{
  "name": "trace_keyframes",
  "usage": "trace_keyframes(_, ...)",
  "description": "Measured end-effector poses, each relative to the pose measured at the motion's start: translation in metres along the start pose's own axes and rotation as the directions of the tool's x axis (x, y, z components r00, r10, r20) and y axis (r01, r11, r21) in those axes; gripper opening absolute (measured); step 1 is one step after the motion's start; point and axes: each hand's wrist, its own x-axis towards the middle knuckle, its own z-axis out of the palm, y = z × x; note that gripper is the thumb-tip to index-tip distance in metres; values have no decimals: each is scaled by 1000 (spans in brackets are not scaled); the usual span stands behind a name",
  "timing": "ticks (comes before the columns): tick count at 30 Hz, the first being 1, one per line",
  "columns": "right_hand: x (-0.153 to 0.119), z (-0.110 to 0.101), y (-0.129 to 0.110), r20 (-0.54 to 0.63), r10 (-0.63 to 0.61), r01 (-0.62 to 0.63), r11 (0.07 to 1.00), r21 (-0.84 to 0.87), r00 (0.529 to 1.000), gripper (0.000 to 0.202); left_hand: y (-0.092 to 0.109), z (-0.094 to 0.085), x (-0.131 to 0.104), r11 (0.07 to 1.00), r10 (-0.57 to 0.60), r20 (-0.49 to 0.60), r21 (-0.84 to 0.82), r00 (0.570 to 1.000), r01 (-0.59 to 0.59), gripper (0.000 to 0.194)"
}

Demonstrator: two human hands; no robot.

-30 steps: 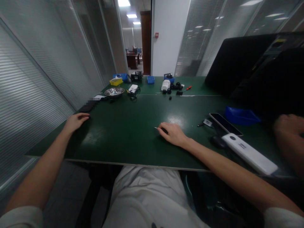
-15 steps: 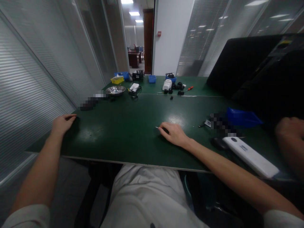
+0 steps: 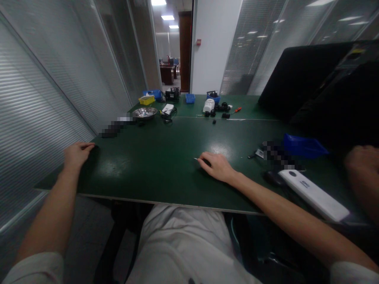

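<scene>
My right hand (image 3: 217, 166) rests on the green table (image 3: 154, 157) near the middle, its fingers pinched on a thin pale tip (image 3: 195, 159) that sticks out to the left. The rest of that small object is hidden by the fingers. Over the table's left edge is my left hand (image 3: 77, 154), with thumb and forefinger pressed together; what they hold, if anything, is too small to make out.
Toward the back are a metal bowl (image 3: 145, 113), a yellow tray (image 3: 146, 100), a white device (image 3: 209, 105) and a red screwdriver (image 3: 238, 110). At right lie a blue bin (image 3: 304, 146), a long white device (image 3: 315, 195) and another person's hand (image 3: 363, 165).
</scene>
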Motion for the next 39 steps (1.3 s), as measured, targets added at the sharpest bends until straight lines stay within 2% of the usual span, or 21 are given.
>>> trace_keyframes(3,0,0,0,6,3,-3,1000,5,1000,29,2,-2,-1,998,-61,-12,18,998,61,32)
trace_keyframes(7,1,0,1,10,5,-5,1000,4,1000,29,9,-6,-6,992,-85,64,94,994,79,40)
trace_keyframes(14,1,0,0,14,5,-5,1000,0,1000,29,33,-6,-20,900,61,14,432,998,-61,46)
trace_keyframes(17,1,-1,0,22,11,-11,1000,1,1000,29,37,-5,-20,904,70,18,421,997,-71,43)
trace_keyframes(23,1,-2,-3,50,16,-16,1000,2,999,28,24,-2,-10,956,-13,3,294,1000,11,40)
trace_keyframes(25,1,-1,-4,49,17,-17,1000,-6,999,29,30,-1,-6,969,7,51,246,999,-20,38)
trace_keyframes(27,2,0,-4,47,14,-13,1000,-15,999,29,51,2,-5,976,111,135,173,985,-134,36)
trace_keyframes(30,2,1,-4,55,11,-10,1000,-21,998,29,111,16,-15,937,342,243,-12,908,-350,31)
trace_keyframes(32,1,0,-3,57,14,-13,1000,-23,998,29,165,31,-33,855,518,241,-134,821,-501,30)
trace_keyframes(33,1,0,-3,58,16,-15,1000,-25,998,30,193,40,-46,788,616,235,-195,752,-584,29)
trace_keyframes(34,1,0,-3,56,18,-16,999,-29,998,30,221,48,-60,701,712,226,-274,665,-658,27)
trace_keyframes(37,0,-1,-4,39,26,-24,998,-49,999,30,289,67,-104,445,886,137,-521,443,-728,22)
trace_keyframes(39,0,-1,-5,28,25,-23,998,-62,999,28,316,74,-126,339,924,87,-636,373,-693,20)
